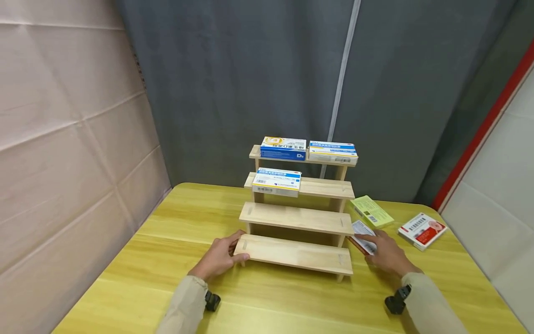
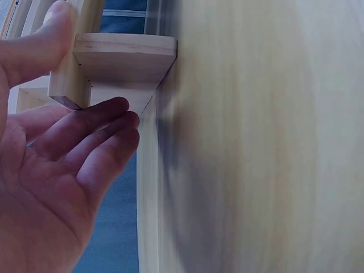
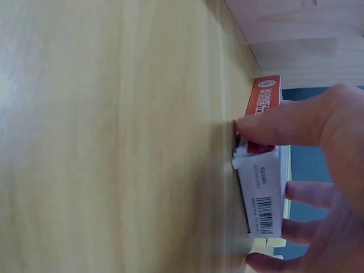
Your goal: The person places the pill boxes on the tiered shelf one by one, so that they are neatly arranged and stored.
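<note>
A four-tier wooden display rack (image 1: pixel 296 253) stands on the table. My left hand (image 1: pixel 220 255) holds the left end of its lowest board; in the left wrist view the thumb lies over the board (image 2: pixel 85 62) and the fingers are beneath it. Beside the rack's right side, my right hand (image 1: pixel 385 253) grips a white and red-orange medicine box (image 1: pixel 364 236). The right wrist view shows the thumb against the box's (image 3: pixel 264 187) orange side and fingers on its other face, with the box low at the table top.
On the top tier sit a blue vitamin box (image 1: pixel 282 154) and a white-blue box (image 1: pixel 332 155). Another white-blue box (image 1: pixel 276 181) lies on the second tier. To the right lie a green box (image 1: pixel 371 211) and a red-white box (image 1: pixel 422 231). A grey curtain (image 1: pixel 250 83) hangs behind.
</note>
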### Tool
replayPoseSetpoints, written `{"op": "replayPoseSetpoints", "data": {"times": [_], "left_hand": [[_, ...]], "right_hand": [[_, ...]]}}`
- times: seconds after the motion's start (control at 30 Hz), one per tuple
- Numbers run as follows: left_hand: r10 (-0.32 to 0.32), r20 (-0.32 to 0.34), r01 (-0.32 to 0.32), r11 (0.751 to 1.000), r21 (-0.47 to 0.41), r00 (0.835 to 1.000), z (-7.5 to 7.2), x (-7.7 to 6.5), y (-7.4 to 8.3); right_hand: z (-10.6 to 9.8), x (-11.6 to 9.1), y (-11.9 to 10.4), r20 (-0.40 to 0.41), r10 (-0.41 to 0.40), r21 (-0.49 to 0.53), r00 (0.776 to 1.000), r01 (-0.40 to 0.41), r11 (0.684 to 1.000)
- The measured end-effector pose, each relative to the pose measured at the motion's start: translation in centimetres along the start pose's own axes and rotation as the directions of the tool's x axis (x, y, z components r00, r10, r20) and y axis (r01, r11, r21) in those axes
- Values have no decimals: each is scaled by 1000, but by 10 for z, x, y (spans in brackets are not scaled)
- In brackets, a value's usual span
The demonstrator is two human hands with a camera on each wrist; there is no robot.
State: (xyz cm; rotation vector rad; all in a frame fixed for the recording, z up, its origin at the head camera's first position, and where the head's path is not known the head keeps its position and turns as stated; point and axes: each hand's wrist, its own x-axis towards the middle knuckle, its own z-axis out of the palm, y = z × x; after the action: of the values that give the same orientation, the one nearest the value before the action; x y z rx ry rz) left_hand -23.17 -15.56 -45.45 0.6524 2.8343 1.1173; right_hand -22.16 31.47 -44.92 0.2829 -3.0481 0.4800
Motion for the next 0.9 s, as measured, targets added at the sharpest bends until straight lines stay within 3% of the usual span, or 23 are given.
{"op": "replayPoseSetpoints", "data": {"times": [0.2, 0.6, 0.9], "left_hand": [[-11, 0, 11, 1000, -5, 1000, 0, 0, 1], [-13, 8, 13, 1000, -16, 1000, 0, 1, 1], [-13, 9, 13, 1000, -2, 1000, 1, 0, 0]], "right_hand": [[2, -4, 4, -30, -29, 2, 999, 29, 1000], [1, -8, 12, -31, -88, 146, 996, 91, 985], [0, -10, 21, -79, -79, 200, 994, 93, 975]]}}
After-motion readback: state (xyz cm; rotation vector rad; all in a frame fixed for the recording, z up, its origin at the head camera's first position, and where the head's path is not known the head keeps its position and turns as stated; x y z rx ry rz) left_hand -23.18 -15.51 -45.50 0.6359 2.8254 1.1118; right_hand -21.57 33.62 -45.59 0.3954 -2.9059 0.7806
